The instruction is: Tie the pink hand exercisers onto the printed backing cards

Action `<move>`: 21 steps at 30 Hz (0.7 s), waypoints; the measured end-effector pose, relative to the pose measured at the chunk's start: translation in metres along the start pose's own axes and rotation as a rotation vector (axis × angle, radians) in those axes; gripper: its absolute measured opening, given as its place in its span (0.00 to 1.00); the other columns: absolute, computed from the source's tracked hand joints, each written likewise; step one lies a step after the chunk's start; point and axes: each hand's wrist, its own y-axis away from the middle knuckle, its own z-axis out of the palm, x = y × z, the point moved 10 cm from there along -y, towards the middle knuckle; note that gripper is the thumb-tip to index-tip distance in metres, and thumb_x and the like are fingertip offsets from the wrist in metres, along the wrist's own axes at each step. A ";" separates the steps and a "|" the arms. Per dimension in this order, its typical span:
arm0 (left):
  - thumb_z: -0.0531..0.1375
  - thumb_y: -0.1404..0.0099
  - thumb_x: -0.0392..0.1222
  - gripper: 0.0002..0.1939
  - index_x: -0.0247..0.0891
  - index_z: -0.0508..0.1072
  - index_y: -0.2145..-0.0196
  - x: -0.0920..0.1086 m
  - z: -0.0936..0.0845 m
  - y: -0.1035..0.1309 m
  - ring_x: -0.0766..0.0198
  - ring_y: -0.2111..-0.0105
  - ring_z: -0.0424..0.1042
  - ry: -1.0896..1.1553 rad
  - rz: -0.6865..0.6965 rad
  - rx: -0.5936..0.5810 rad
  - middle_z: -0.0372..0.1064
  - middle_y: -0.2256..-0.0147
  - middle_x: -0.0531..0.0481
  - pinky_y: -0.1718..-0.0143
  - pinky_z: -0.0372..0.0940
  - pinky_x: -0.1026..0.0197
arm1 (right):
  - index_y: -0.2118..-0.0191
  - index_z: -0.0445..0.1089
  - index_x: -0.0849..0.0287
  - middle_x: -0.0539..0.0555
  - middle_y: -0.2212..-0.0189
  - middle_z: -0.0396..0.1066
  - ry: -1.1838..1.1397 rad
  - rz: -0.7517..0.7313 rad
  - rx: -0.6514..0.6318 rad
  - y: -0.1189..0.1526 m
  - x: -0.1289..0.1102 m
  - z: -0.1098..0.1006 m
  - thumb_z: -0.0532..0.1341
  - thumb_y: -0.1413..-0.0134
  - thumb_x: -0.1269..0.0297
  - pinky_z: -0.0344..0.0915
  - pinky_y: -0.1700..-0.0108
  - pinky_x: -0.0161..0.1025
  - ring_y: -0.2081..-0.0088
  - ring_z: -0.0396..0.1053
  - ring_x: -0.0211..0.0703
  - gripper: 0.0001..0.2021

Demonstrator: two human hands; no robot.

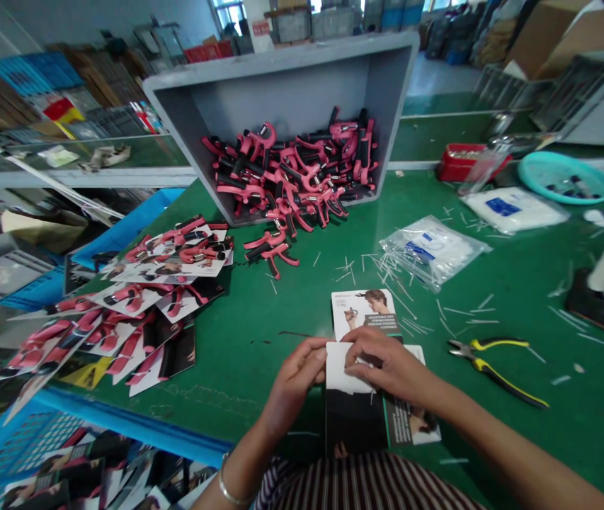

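The step in hand seems to be fine fingertip work near the top of a card (353,418), and it probably goes best with the card steady and flat. The left hand (296,375) has its thumb and fingers at the upper left edge, apparently pinching it; a light grip there should steady the card without creasing it. The right hand (384,361) is bent over the white upper part, thumb and forefinger drawn close together. Whether they grasp anything cannot be told, as the hand hides its own fingertips. Small, slow finger moves would suit, since a hard pull could tear thin card. The cutting pliers (479,354) lie to the right, clear of both hands.

The card is at the table's near edge, just in front of the striped shirt (365,485). It is oblong, white above and black below, with an uneven line between the two. It overlaps other printed cards (368,312), one showing beyond it and one to its right. Loose white strips (386,269) are scattered farther along the green table (259,319).
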 end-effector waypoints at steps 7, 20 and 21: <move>0.66 0.44 0.50 0.16 0.35 0.70 0.68 -0.007 -0.016 -0.018 0.67 0.75 0.68 -0.102 -0.004 0.111 0.69 0.75 0.54 0.72 0.61 0.66 | 0.66 0.73 0.51 0.53 0.46 0.65 0.112 -0.037 0.065 0.001 -0.011 -0.016 0.62 0.40 0.60 0.53 0.40 0.54 0.43 0.58 0.52 0.04; 0.59 0.39 0.42 0.20 0.38 0.63 0.49 -0.069 -0.011 -0.004 0.66 0.83 0.66 -0.301 -0.053 0.090 0.64 0.82 0.60 0.79 0.60 0.65 | 0.52 0.69 0.62 0.59 0.58 0.74 0.391 0.184 -0.017 -0.206 0.026 -0.005 0.58 0.39 0.67 0.64 0.53 0.42 0.56 0.71 0.47 0.11; 0.58 0.38 0.41 0.25 0.37 0.61 0.44 -0.070 -0.008 -0.001 0.65 0.81 0.68 -0.344 -0.052 0.064 0.66 0.81 0.59 0.75 0.62 0.64 | 0.52 0.69 0.65 0.61 0.57 0.74 0.399 0.217 -0.034 -0.226 0.029 0.011 0.61 0.41 0.64 0.65 0.53 0.44 0.56 0.71 0.49 0.14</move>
